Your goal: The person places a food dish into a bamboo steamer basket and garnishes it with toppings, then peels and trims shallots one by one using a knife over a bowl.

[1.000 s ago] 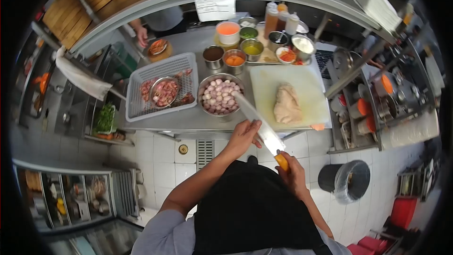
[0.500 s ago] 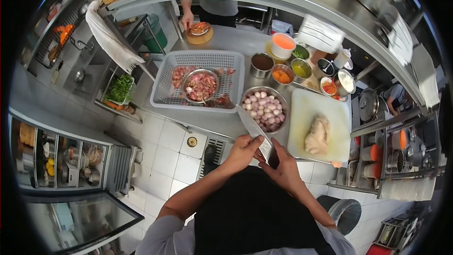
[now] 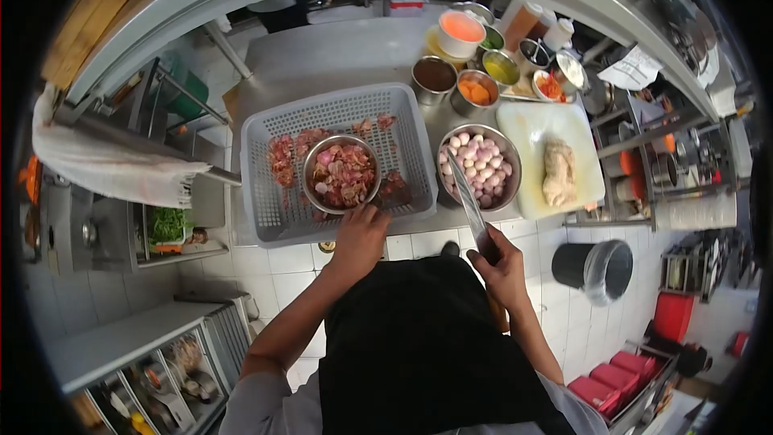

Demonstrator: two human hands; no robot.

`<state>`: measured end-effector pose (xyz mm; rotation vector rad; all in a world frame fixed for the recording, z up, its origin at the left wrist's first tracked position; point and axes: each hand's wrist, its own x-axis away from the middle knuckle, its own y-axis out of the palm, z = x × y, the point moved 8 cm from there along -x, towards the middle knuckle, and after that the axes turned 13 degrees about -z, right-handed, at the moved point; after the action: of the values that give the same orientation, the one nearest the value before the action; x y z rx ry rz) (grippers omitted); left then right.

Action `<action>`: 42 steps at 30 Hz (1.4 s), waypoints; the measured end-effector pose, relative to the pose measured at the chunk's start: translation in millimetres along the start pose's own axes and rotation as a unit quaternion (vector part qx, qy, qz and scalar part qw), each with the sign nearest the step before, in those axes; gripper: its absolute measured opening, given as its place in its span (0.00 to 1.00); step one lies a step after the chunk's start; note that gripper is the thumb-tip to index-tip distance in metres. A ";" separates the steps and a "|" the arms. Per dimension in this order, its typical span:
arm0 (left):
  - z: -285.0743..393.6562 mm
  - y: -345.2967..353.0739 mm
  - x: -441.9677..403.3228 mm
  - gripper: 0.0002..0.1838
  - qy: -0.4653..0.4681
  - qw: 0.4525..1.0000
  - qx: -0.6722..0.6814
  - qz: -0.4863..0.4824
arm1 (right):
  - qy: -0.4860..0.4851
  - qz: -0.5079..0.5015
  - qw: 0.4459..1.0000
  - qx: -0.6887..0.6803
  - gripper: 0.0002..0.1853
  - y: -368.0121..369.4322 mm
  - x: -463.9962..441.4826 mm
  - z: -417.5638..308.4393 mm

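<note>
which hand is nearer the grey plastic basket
Left: the left hand is at the near rim of the grey plastic basket; the right hand, holding a knife, is off to its right.

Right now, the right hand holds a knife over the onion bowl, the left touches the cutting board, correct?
Not the cutting board: the head view shows the left hand at the grey basket; the right hand holds the knife over the onion bowl.

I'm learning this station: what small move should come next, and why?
Probably, the left hand should grip the small round steel bowl of reddish pieces: it is right by that bowl's near rim, while the right hand holds the long silver-bladed knife.
</note>
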<state>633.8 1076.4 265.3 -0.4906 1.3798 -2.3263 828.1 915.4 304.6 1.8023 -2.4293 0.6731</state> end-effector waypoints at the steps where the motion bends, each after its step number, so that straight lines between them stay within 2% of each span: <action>1: 3.7 -0.2 4.8 0.14 0.020 1.000 -0.001 0.003 | -0.013 0.016 1.000 -0.017 0.31 4.6 3.1 -0.3; 4: 11.8 -0.8 23.0 0.14 0.060 0.997 0.045 0.015 | 0.034 0.015 0.999 -0.030 0.32 20.3 14.0 1.7; 6: 7.3 3.2 25.7 0.14 0.071 0.995 0.071 -0.011 | 0.017 0.035 0.999 -0.030 0.32 26.0 16.2 8.5; 8: -7.2 -0.6 26.2 0.14 0.064 0.976 0.210 -0.015 | 0.002 0.054 0.998 -0.029 0.33 26.2 20.9 5.9; 9: -10.1 -5.1 20.5 0.17 0.073 0.988 0.134 -0.022 | 0.021 0.052 0.998 -0.030 0.33 25.9 23.2 3.5; 10: -13.6 -9.6 13.3 0.17 0.078 0.988 0.134 -0.029 | 0.039 0.048 0.998 -0.032 0.33 26.6 24.7 1.6; 12: -4.3 -28.7 -2.9 0.21 0.128 0.991 -0.007 -0.030 | 0.017 0.067 0.997 -0.020 0.33 23.8 26.8 -6.8; 14: -16.3 -25.9 -14.6 0.22 0.130 0.990 -0.027 -0.049 | 0.056 0.047 0.997 -0.037 0.33 22.9 28.6 -0.6; 18: -32.0 -31.0 -19.9 0.23 0.100 0.990 -0.075 -0.062 | 0.016 0.040 0.998 -0.041 0.32 13.7 24.1 -2.1; 22: -42.6 -38.0 -16.0 0.21 0.075 0.995 -0.066 -0.022 | -0.006 0.029 0.999 -0.025 0.33 -3.2 14.8 -0.5; 24: -23.8 -39.3 -12.3 0.19 0.093 0.993 -0.066 -0.022 | -0.005 0.019 1.000 -0.021 0.33 -13.4 14.5 -4.2; 26: -27.6 -0.4 -9.8 0.17 0.061 0.983 0.071 -0.158 | 0.055 -0.011 0.998 -0.010 0.33 -21.3 13.5 -2.0; 27: -25.1 9.3 -11.4 0.15 0.049 0.982 0.034 -0.181 | 0.053 -0.017 0.998 -0.012 0.33 -22.8 10.7 4.5; 30: -31.7 26.2 -20.0 0.13 0.027 0.979 0.020 -0.201 | -0.001 -0.020 0.999 -0.043 0.34 -26.5 0.8 27.8; 31: -33.9 32.1 -23.3 0.13 0.023 0.979 0.019 -0.201 | -0.053 -0.016 0.998 -0.022 0.34 -28.6 -2.4 26.1; 32: -34.9 40.2 -26.5 0.13 0.011 0.972 0.004 -0.234 | -0.106 -0.013 0.994 -0.001 0.34 -31.0 -4.8 17.5; 33: -37.9 47.3 -26.8 0.13 -0.002 0.963 -0.009 -0.268 | -0.109 -0.017 0.994 -0.003 0.34 -34.2 -7.0 15.7; 35: -42.0 47.9 -27.2 0.13 -0.025 0.957 -0.035 -0.286 | -0.005 -0.065 0.997 -0.047 0.34 -31.3 -11.7 24.6; 36: -41.6 48.2 -27.2 0.13 -0.042 0.951 -0.059 -0.301 | -0.005 -0.067 0.997 -0.046 0.34 -27.4 -13.3 25.1; 37: -36.9 47.1 -29.5 0.13 -0.041 0.952 -0.058 -0.297 | -0.011 -0.060 0.996 -0.068 0.35 -25.3 -16.9 26.0; 39: -17.3 20.0 -44.8 0.10 0.028 0.990 -0.049 -0.132 | -0.007 -0.059 0.995 -0.075 0.34 -22.8 -22.4 10.1; 40: -15.4 19.0 -53.2 0.10 0.033 0.990 -0.049 -0.128 | -0.009 -0.055 0.996 -0.072 0.34 -17.8 -24.6 5.1; 42: 1.1 1.4 -73.9 0.11 0.118 0.982 -0.149 -0.010 | -0.031 -0.056 0.988 -0.139 0.32 -5.6 -28.1 -4.9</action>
<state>698.3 1111.7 257.3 -0.3193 1.8573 -2.2591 841.3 941.3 302.7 1.8502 -2.2990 0.2558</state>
